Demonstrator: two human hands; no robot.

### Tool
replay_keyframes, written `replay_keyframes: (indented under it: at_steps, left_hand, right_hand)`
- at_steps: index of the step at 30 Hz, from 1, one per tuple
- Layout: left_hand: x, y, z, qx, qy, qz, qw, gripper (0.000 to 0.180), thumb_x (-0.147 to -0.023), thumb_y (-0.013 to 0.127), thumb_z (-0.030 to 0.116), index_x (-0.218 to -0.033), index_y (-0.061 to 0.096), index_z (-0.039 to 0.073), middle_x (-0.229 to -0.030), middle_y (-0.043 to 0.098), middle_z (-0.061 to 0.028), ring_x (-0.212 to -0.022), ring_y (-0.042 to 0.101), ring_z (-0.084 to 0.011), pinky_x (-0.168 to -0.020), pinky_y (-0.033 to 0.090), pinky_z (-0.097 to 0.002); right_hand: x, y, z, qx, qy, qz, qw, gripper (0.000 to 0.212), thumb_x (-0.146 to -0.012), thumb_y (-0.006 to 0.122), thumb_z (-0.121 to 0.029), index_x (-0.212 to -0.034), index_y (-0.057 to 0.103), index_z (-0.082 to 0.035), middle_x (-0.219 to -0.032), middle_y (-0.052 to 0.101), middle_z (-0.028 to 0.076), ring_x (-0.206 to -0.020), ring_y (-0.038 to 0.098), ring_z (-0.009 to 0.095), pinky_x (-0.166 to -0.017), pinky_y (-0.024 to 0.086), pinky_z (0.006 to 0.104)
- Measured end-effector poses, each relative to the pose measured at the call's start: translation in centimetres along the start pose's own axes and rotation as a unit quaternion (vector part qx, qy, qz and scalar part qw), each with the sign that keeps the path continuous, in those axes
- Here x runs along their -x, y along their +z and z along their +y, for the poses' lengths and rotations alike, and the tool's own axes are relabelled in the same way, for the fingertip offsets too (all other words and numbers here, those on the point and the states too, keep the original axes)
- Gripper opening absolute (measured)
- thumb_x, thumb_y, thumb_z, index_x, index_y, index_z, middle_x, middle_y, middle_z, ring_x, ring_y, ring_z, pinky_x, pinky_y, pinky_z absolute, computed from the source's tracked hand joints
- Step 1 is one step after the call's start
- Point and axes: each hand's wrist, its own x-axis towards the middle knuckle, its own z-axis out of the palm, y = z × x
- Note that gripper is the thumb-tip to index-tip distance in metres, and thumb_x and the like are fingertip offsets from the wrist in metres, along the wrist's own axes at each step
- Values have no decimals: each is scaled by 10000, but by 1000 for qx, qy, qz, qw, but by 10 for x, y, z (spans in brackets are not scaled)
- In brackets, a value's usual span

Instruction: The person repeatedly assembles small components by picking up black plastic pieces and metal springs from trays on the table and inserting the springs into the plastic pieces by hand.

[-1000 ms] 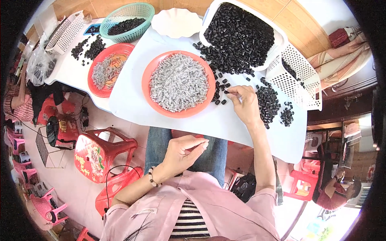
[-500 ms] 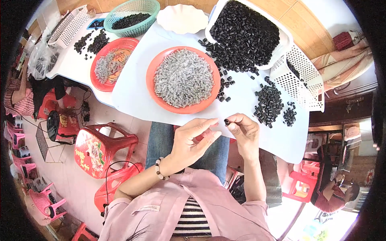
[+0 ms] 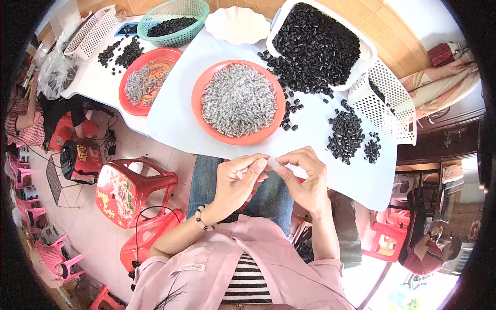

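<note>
Both hands meet just in front of the table's near edge, above my lap. My left hand (image 3: 242,178) is closed in a pinch of thumb and forefinger; whatever it grips is hidden or too small to name. Facing it, my right hand (image 3: 306,178) also has thumb and forefinger drawn together, almost touching the left fingertips. No black piece shows between the fingers. Beyond the hands, an orange-red plate (image 3: 198,120) is heaped with small silvery pieces (image 3: 238,99) that look like springs. Small black cylindrical parts (image 3: 346,133) lie in a pile to the right.
A white tub (image 3: 366,56) overflows with black parts onto the table (image 3: 315,150). Beside it leans a white perforated basket (image 3: 385,101). A scalloped white dish (image 3: 237,25), a green basket (image 3: 199,28) and another red plate (image 3: 124,98) stand farther left. Red stools (image 3: 124,194) are at my left.
The hands have come together fingertip to fingertip. The black part that showed in my right fingers is out of sight, and my left fingers have closed from apart to a pinch.
</note>
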Motion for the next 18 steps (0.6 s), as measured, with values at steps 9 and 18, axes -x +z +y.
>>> replay_keyframes:
  at_steps: [9,18]
  left_hand:
    - [6,-12,2,41,-49,-18,998,271,-980,638,225,-1145,709,22,-862,702,-46,-685,584,-57,-625,487,-202]
    - [7,-24,0,7,-30,-45,999,244,-973,637,152,-1170,700,24,-891,692,-40,-691,560,-29,-577,438,-184]
  right_hand:
    - [-65,9,31,101,-40,26,994,149,-797,725,-38,-944,724,-62,-871,696,109,-833,597,283,-759,481,378]
    - [-95,31,13,118,-74,-60,988,197,-759,754,-43,-953,730,-65,-833,692,80,-814,603,244,-785,473,357]
